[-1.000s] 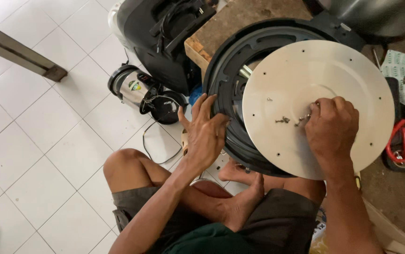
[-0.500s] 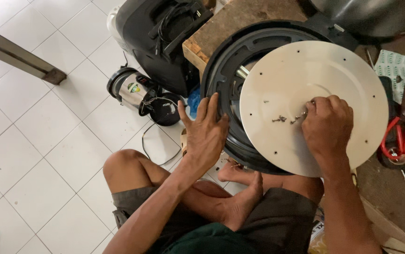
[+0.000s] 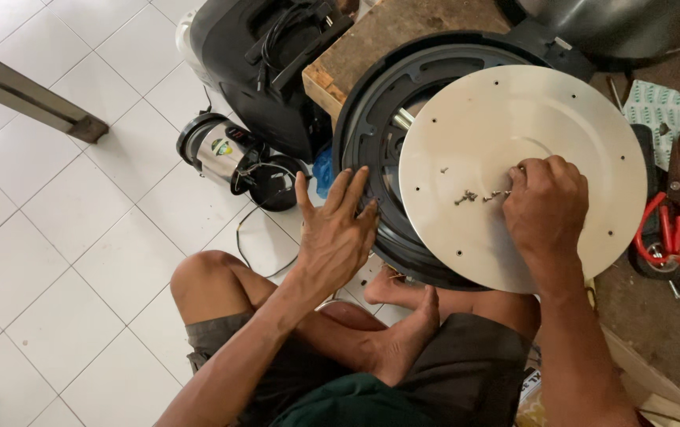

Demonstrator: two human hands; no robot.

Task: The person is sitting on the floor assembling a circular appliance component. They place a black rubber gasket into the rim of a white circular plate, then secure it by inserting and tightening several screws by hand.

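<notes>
The right hand (image 3: 547, 207) rests on a round metal plate (image 3: 466, 126), fingers curled and pinched at a small cluster of screws (image 3: 470, 195) near the plate's middle; whether a screw is gripped cannot be told. The plate lies tilted over a black round housing (image 3: 371, 134). The left hand (image 3: 338, 233) is open, fingers spread, pressed flat against the housing's rim. Red-handled pliers (image 3: 676, 233) lie to the right; a small steel appliance (image 3: 217, 150) stands on the tiled floor (image 3: 63, 237).

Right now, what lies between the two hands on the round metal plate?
In the head view, between the left hand and right hand lies bare round metal plate, with a few small screws beside the right fingertips.
</notes>
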